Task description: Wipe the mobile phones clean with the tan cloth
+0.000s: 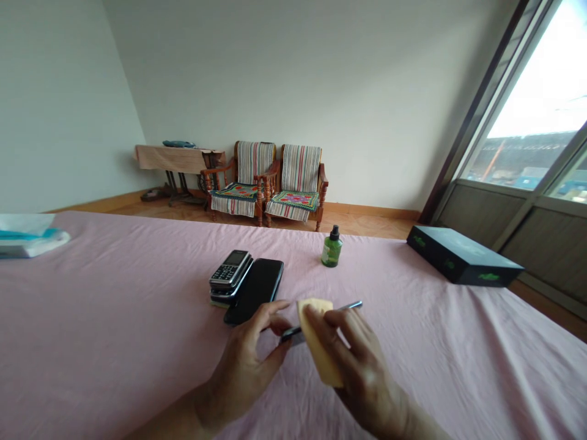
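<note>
Home sitting room; wooden armchairs [270, 175]; striped throws [300, 168]

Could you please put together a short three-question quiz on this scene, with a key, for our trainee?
1. Multiple choice: what is pinched in the right hand?
a) a cup
b) a yellow cloth
c) a screwdriver
2. True or false: the green bottle stands upright on the pink tablecloth.
3. Fill the gap: the keypad phone on top of the stack is nearer to the person's ___ hand.

Key:
1. b
2. True
3. left; the left hand holds one end of a slim object.
</note>
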Motion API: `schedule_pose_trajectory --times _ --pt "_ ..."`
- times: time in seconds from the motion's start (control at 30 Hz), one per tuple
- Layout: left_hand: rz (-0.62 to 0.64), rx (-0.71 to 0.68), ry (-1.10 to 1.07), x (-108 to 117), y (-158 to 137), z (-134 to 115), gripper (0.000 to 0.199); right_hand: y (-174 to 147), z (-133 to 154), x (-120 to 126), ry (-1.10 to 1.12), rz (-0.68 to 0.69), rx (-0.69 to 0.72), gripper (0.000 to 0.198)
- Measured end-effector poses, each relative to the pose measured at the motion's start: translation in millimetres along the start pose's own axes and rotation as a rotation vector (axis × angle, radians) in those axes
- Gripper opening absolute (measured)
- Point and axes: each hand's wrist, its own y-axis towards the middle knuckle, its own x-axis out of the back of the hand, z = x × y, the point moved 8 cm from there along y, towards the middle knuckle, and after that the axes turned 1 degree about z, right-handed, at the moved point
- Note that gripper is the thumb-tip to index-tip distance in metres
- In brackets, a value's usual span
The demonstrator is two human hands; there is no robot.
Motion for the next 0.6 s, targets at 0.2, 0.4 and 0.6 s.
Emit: schedule_pose_trajectory --times 0.2,0.4,0.6 --pt "0.031 0.083 -0.104 -4.5 -0.7 4.3 0.054 16.4 33.8 -19.8 0.037 0.167 0.128 0.035" --pt "-0.006 0.001 0.006 -0.8 1.3 -0.5 0.05 0.4 3.0 -16.5 0.007 0.066 0.001 0.042" --pt "-0.012 -0.142 0.151 4.2 5.8 -12.8 0.027 -15.5 -51.5 -10.1 -0.053 -0.032 -0.192 0.057"
